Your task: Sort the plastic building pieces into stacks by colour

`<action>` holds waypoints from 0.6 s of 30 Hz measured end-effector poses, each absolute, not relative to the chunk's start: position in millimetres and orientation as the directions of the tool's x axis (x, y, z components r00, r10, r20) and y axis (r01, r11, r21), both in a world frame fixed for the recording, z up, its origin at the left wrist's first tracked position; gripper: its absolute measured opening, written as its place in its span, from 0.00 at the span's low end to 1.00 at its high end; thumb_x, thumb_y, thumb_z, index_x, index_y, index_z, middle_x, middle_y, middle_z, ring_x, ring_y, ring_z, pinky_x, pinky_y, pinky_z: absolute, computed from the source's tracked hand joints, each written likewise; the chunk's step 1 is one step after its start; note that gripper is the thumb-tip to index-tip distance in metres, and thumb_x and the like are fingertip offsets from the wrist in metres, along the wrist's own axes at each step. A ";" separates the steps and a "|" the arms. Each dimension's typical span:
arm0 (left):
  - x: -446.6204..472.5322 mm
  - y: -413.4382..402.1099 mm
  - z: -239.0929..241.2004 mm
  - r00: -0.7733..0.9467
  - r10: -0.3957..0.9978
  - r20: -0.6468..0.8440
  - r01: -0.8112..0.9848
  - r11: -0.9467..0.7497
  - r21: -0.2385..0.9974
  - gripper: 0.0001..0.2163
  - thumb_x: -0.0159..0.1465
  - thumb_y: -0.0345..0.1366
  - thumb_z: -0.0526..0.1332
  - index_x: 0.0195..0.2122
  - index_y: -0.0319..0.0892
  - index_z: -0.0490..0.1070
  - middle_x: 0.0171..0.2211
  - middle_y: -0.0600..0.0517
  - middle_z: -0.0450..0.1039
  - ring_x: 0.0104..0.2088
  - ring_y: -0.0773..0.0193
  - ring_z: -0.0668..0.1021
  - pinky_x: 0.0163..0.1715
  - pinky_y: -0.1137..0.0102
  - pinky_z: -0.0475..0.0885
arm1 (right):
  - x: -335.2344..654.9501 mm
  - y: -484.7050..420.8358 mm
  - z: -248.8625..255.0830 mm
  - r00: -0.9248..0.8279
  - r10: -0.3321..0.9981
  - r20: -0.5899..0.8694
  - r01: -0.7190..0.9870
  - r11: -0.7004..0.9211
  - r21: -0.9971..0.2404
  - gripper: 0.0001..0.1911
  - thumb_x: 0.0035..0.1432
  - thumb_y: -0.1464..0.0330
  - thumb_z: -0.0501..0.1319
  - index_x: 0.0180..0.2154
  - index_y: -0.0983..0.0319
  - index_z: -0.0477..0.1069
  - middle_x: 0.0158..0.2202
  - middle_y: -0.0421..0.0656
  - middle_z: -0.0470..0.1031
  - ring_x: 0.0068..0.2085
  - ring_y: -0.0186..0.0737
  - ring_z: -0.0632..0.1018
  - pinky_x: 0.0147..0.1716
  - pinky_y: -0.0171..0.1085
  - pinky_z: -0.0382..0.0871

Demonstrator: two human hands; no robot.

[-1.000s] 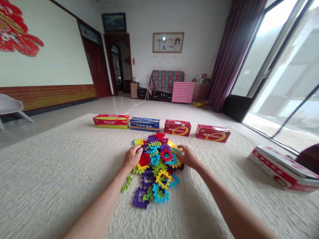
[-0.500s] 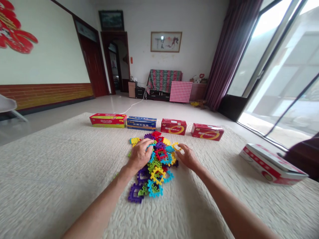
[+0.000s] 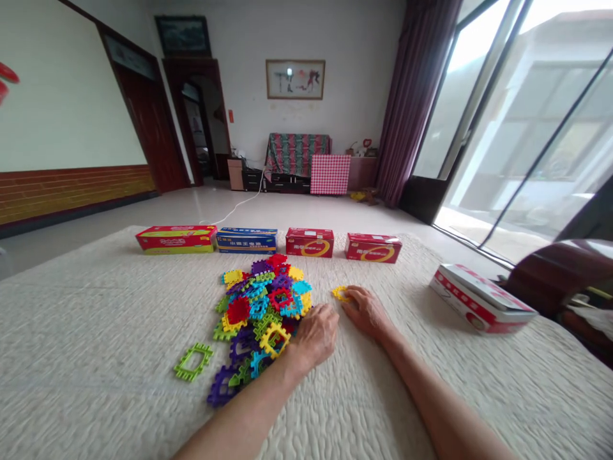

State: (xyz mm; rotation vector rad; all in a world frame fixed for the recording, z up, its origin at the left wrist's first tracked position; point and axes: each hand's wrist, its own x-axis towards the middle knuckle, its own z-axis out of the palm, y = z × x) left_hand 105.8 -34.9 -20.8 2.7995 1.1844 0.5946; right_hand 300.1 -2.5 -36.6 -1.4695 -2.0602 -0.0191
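Observation:
A heap of interlocking plastic building pieces (image 3: 268,319) in several colours lies on the quilted cover. My left hand (image 3: 317,331) is at the heap's right edge with its fingers curled together; whatever they hold, if anything, is hidden. To the right of it, my right hand (image 3: 368,312) pinches a yellow interlocking piece (image 3: 340,294) low over the cover. One green frame-shaped piece (image 3: 193,362) lies apart, left of the heap. A red piece (image 3: 238,311) rests on the heap's left side, over a yellow one.
Behind the heap stand a red-and-green box (image 3: 177,240), a blue box (image 3: 247,241) and two red boxes, one in the middle (image 3: 309,243) and one farther right (image 3: 374,248). A white-and-red box (image 3: 481,300) sits at the right on the quilted cover (image 3: 119,319).
My left hand has moved from the heap's left side to its right edge. The yellow piece in my right hand is now clear of the heap. The view has turned right.

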 end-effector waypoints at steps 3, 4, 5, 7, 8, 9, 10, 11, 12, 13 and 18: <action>108.3 -30.7 -24.4 0.554 0.762 0.335 0.756 -0.629 0.180 0.09 0.64 0.27 0.50 0.37 0.39 0.70 0.40 0.42 0.70 0.45 0.55 0.71 0.49 0.61 0.67 | 300.1 -1.2 -37.1 -0.185 0.845 0.501 0.838 0.402 -0.368 0.14 0.61 0.64 0.52 0.42 0.63 0.72 0.48 0.51 0.74 0.49 0.45 0.74 0.52 0.43 0.66; 109.6 -29.9 -25.2 0.533 0.776 0.336 0.774 -0.608 0.177 0.10 0.64 0.27 0.50 0.37 0.39 0.70 0.41 0.42 0.70 0.45 0.54 0.71 0.49 0.60 0.67 | 300.8 -0.9 -37.4 -0.159 0.843 0.513 0.827 0.398 -0.397 0.15 0.63 0.64 0.50 0.42 0.63 0.71 0.48 0.51 0.74 0.49 0.44 0.75 0.51 0.43 0.66; 110.7 -29.3 -25.8 0.519 0.785 0.338 0.784 -0.595 0.177 0.10 0.64 0.27 0.49 0.37 0.38 0.70 0.40 0.42 0.70 0.46 0.54 0.71 0.49 0.60 0.67 | 301.5 -0.7 -37.8 -0.119 0.844 0.523 0.818 0.382 -0.430 0.16 0.64 0.64 0.47 0.43 0.63 0.71 0.47 0.51 0.75 0.48 0.43 0.75 0.50 0.43 0.67; 112.0 -29.0 -26.5 0.514 0.787 0.341 0.787 -0.591 0.179 0.10 0.65 0.28 0.48 0.37 0.39 0.70 0.40 0.44 0.69 0.45 0.55 0.71 0.48 0.60 0.67 | 302.9 -0.6 -38.8 -0.001 0.854 0.520 0.800 0.312 -0.512 0.18 0.65 0.63 0.44 0.43 0.63 0.70 0.43 0.50 0.76 0.43 0.43 0.77 0.45 0.42 0.69; 112.2 -29.1 -26.7 0.516 0.786 0.342 0.784 -0.593 0.181 0.10 0.65 0.28 0.48 0.37 0.39 0.70 0.40 0.44 0.69 0.45 0.55 0.71 0.48 0.61 0.67 | 303.2 -0.8 -39.3 0.065 0.863 0.502 0.787 0.265 -0.558 0.19 0.65 0.62 0.44 0.43 0.63 0.69 0.40 0.49 0.77 0.39 0.44 0.77 0.42 0.42 0.70; 112.1 -29.1 -26.8 0.517 0.784 0.343 0.782 -0.595 0.183 0.11 0.65 0.28 0.48 0.37 0.40 0.70 0.40 0.45 0.69 0.44 0.56 0.71 0.48 0.61 0.68 | 303.3 -1.0 -39.8 0.126 0.869 0.478 0.767 0.220 -0.602 0.20 0.65 0.61 0.44 0.44 0.64 0.69 0.37 0.49 0.78 0.37 0.44 0.78 0.39 0.41 0.70; 111.8 -29.2 -27.0 0.517 0.783 0.345 0.780 -0.597 0.185 0.11 0.65 0.28 0.48 0.37 0.40 0.70 0.40 0.45 0.69 0.44 0.56 0.71 0.48 0.61 0.68 | 303.3 -0.9 -40.0 0.176 0.874 0.453 0.744 0.183 -0.643 0.20 0.65 0.60 0.44 0.45 0.64 0.69 0.35 0.48 0.78 0.34 0.44 0.78 0.37 0.41 0.70; 111.5 -29.2 -27.2 0.514 0.784 0.349 0.781 -0.596 0.188 0.11 0.65 0.28 0.48 0.37 0.40 0.70 0.40 0.45 0.69 0.44 0.56 0.71 0.48 0.61 0.68 | 303.4 -0.5 -39.8 0.214 0.876 0.432 0.720 0.157 -0.675 0.21 0.65 0.60 0.44 0.48 0.65 0.68 0.34 0.47 0.78 0.33 0.43 0.78 0.36 0.40 0.70; 111.2 -29.2 -27.5 0.508 0.785 0.354 0.782 -0.593 0.193 0.11 0.65 0.28 0.48 0.38 0.40 0.70 0.40 0.46 0.69 0.45 0.55 0.71 0.48 0.60 0.68 | 303.8 0.4 -39.3 0.240 0.876 0.418 0.703 0.140 -0.697 0.22 0.64 0.61 0.44 0.51 0.65 0.66 0.33 0.47 0.79 0.32 0.43 0.78 0.36 0.40 0.69; 110.9 -29.2 -27.8 0.504 0.786 0.358 0.782 -0.591 0.198 0.11 0.65 0.28 0.49 0.39 0.40 0.71 0.41 0.46 0.69 0.45 0.55 0.71 0.48 0.60 0.67 | 305.0 2.2 -38.4 0.259 0.876 0.407 0.698 0.122 -0.706 0.22 0.64 0.62 0.44 0.53 0.65 0.65 0.33 0.46 0.79 0.32 0.43 0.78 0.36 0.40 0.69; 110.4 -29.5 -28.0 0.501 0.785 0.364 0.773 -0.596 0.220 0.13 0.65 0.28 0.49 0.42 0.40 0.72 0.42 0.45 0.70 0.46 0.55 0.71 0.49 0.60 0.67 | 327.7 18.8 -29.2 0.291 0.884 0.366 0.800 -0.016 -0.599 0.22 0.59 0.68 0.50 0.53 0.65 0.66 0.41 0.50 0.76 0.38 0.43 0.77 0.40 0.40 0.67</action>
